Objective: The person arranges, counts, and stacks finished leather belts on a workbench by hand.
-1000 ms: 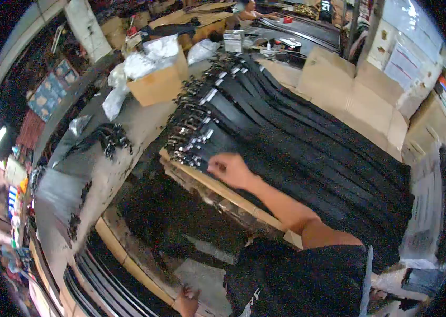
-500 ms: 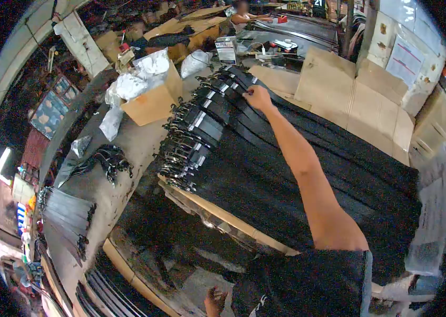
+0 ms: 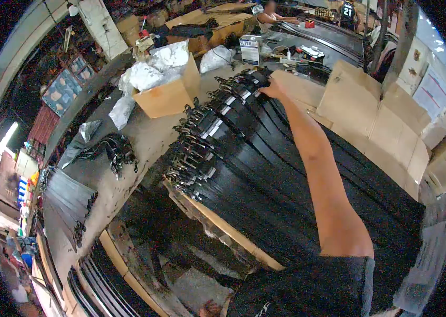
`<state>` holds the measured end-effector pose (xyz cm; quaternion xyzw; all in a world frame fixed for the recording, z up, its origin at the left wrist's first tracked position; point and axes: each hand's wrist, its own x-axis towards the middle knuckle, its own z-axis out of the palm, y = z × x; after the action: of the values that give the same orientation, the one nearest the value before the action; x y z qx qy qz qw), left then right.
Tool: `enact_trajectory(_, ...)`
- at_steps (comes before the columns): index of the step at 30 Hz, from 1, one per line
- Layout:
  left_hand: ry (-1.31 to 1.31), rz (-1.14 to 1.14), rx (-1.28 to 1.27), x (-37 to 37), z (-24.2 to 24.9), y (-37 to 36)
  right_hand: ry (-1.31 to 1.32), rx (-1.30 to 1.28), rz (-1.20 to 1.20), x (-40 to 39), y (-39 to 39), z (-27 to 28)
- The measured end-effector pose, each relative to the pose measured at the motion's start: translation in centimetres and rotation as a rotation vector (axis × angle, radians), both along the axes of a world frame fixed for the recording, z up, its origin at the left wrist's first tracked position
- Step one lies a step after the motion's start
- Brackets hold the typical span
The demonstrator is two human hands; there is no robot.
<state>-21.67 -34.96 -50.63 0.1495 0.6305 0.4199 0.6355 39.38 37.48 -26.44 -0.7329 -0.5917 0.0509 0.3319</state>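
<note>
Black belts (image 3: 281, 174) lie side by side in a wide layered stack, their metal buckles (image 3: 202, 142) bunched along the left end. At the far side of this stack, my right hand (image 3: 272, 90) grips a belt just beside the buckles, thumb toward them. My right arm stretches across the belts. My left hand (image 3: 211, 308) hangs low at the bottom edge, partly cut off, with its fingers loosely apart and nothing visible in them; it is below the stack's near edge.
A cardboard box (image 3: 165, 100) of white plastic bags stands on the table beyond the buckles. More belts (image 3: 70, 198) lie at the left. Folded cardboard (image 3: 352, 105) borders the stack's far side. Another person (image 3: 271, 16) is at a far table.
My view has shifted, so the scene sits lower and more to the right. My right hand has moved toward the far edge of the belts near the buckles. My left hand has dropped lower.
</note>
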Motion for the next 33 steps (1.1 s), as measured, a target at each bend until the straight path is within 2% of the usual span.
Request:
enact_trajectory(1,-0.022,0.002,0.005,0.0,-0.3,-0.2,0.027,0.077,0.089,0.8,0.5,-0.6)
enact_trajectory(3,-0.068,0.002,0.012,0.3,-0.4,-0.4,-0.018,0.03,0.147,1.1,0.1,0.1)
enact_trajectory(5,0.283,-0.242,0.138,0.7,1.1,0.3,-0.16,-0.215,0.088,-1.4,-3.9,6.3)
enact_trajectory(6,0.459,-0.364,0.203,1.0,2.4,0.9,-0.163,-0.219,0.064,-2.8,-6.1,8.9)
enact_trajectory(7,0.51,-0.393,0.179,1.6,4.2,1.9,-0.165,-0.222,0.04,-4.2,-8.3,11.2)
enact_trajectory(9,0.61,-0.451,0.133,2.8,7.4,3.8,-0.161,-0.215,0.014,-4.5,-9.0,11.9)
enact_trajectory(12,0.605,-0.462,0.096,2.5,8.8,4.9,-0.095,-0.228,-0.01,-4.5,-8.6,12.2)
enact_trajectory(15,0.593,-0.367,0.14,2.4,6.9,4.8,0.067,-0.274,-0.026,-3.8,-9.0,13.5)
enact_trajectory(16,0.555,-0.371,0.103,2.1,6.6,4.6,0.128,-0.252,-0.001,-3.0,-9.0,13.2)
enact_trajectory(18,0.479,-0.383,0.03,2.4,9.1,5.9,0.268,-0.11,0.069,-1.0,-8.6,12.0)
enact_trajectory(20,0.307,-0.208,-0.111,-2.1,3.4,5.1,0.421,0.141,0.168,1.5,-6.4,9.9)
enact_trajectory(21,0.22,-0.119,-0.178,-4.2,1.4,5.2,0.687,0.188,0.37,3.5,-4.3,8.5)
enact_trajectory(23,0.499,-0.374,-0.029,-5.9,2.5,7.8,0.464,0.215,0.256,4.2,-5.9,10.7)
enact_trajectory(24,0.637,-0.5,0.051,-5.7,4.7,10.2,0.351,0.228,0.196,4.3,-7.3,12.4)
enact_trajectory(25,0.773,-0.597,0.141,-4.2,8.7,12.8,0.386,0.302,0.274,3.3,-10.0,14.8)
enact_trajectory(27,1.046,-0.731,0.363,1.3,19.0,19.4,0.342,0.228,0.298,2.4,-13.9,18.6)
enact_trajectory(28,1.115,-0.736,0.482,4.2,24.2,22.4,0.285,0.242,0.315,1.7,-15.8,20.2)
enact_trajectory(30,0.864,-0.514,0.674,7.6,29.3,27.1,0.194,0.23,0.423,-0.4,-20.4,23.9)
enact_trajectory(31,1.054,-0.542,0.858,11.7,35.6,28.7,0.147,0.225,0.481,-1.8,-22.6,25.5)
enact_trajectory(32,1.096,-0.56,1.177,13.2,37.8,30.9,0.073,0.213,0.504,-3.4,-25.0,26.9)
enact_trajectory(33,1.051,-0.475,1.28,15.2,39.7,32.4,-0.001,0.2,0.526,-5.3,-27.5,28.1)
